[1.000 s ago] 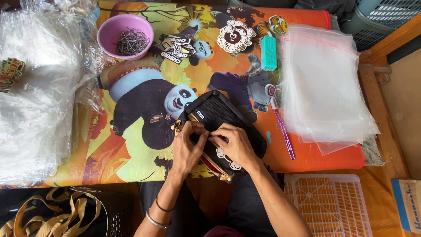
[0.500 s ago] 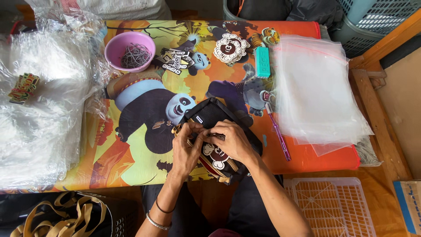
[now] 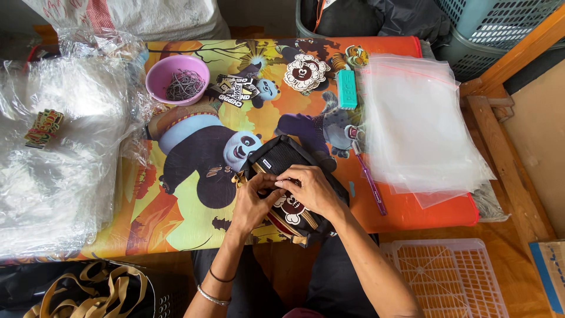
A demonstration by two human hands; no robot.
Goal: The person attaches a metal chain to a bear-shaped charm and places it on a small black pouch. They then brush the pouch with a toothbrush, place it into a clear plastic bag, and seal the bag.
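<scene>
Change from earlier frame: both hands remain on the black pouch (image 3: 281, 162); the pouch stays at the near edge of the bench (image 3: 412, 212), and only the view has shifted, so the scene sits lower in the picture.
Clear film: one crumpled heap (image 3: 59, 171) at far left, carrying one small coloured patch (image 3: 43, 128).
Purple bowl: one (image 3: 177, 78), upper left on the bench, holding a tangle of thin metal chains.
Lettered patch: one (image 3: 237, 90), just right of the bowl.
Left hand: (image 3: 253, 203) fingers curled together, tips pressed on the pouch top; two bracelets on the wrist.
Black pouch: one; mesh front panel, striped trim at its near end, a round cartoon-face patch (image 3: 291, 209) lying on it between the hands.
Right hand: (image 3: 312, 188) fingers bent, thumb and forefinger pinching at the pouch edge, touching the left fingertips.
Round patch: one further (image 3: 306, 73), near the far edge.
Teal block: one (image 3: 346, 89), just left of the bags.
Purple pen: one (image 3: 371, 182), beside the pouch.
Clear zip bags: one stack (image 3: 424, 129) at right; the count cannot be told.
</scene>
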